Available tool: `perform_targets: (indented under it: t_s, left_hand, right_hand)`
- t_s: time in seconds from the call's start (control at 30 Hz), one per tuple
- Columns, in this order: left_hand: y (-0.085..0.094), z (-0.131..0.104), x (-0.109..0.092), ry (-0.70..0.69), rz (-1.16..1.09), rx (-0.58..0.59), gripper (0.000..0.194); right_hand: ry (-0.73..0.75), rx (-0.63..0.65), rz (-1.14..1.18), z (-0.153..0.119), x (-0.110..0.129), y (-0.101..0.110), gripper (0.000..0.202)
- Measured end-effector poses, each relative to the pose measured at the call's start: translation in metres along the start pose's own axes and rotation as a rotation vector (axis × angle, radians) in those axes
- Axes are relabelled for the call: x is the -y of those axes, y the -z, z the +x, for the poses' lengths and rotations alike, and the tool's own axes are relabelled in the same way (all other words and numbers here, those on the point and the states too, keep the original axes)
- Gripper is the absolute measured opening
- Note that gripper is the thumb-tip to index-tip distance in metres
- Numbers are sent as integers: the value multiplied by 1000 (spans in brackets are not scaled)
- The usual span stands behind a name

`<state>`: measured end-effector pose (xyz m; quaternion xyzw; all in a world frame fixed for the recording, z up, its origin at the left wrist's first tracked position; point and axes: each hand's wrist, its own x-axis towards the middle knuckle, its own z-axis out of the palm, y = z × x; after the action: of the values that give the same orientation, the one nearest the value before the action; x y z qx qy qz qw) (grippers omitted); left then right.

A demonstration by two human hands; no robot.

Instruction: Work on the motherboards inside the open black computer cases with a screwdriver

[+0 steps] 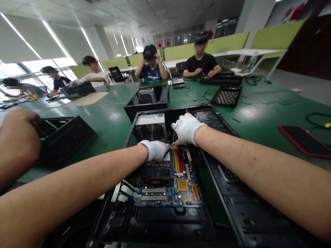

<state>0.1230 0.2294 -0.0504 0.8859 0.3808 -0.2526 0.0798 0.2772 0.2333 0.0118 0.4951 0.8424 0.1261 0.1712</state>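
An open black computer case [181, 218] lies in front of me with a blue motherboard [157, 193] inside. My left hand [157, 151], in a white glove, rests at the motherboard's upper left, below the power supply [151, 126]; its fingers are pressed together, and what they hold is hidden. My right hand [186, 129], also gloved, is above the top edge of the board, right of the power supply. Its fingers are curled near some thin cables, and whatever is between them cannot be made out. Yellow and red memory slots [178, 160] run just below my right hand.
Another open case [147, 100] stands behind mine. At the left, a co-worker's arm [19, 148] reaches to a black case [67, 137]. A black tray with round parts [227, 96] and a red-edged black panel [305, 139] lie right. Several people sit across the green table [108, 119].
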Motion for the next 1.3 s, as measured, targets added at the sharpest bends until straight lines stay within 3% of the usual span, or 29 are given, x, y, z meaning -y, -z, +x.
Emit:
perform_targets:
  t_s: [0.37,0.63,1.3]
  left_hand:
    - [0,-1,-2,32,29,-83,55]
    - [10,-3,-6,124,48,2,45]
    - [14,-7,-12,87,61,4,44]
  right_hand:
    - [22,-5,14,0,-2,0,64]
    - [24,12,26,1,-2,0,65]
    - [23,22,17,-1,-1,2,61]
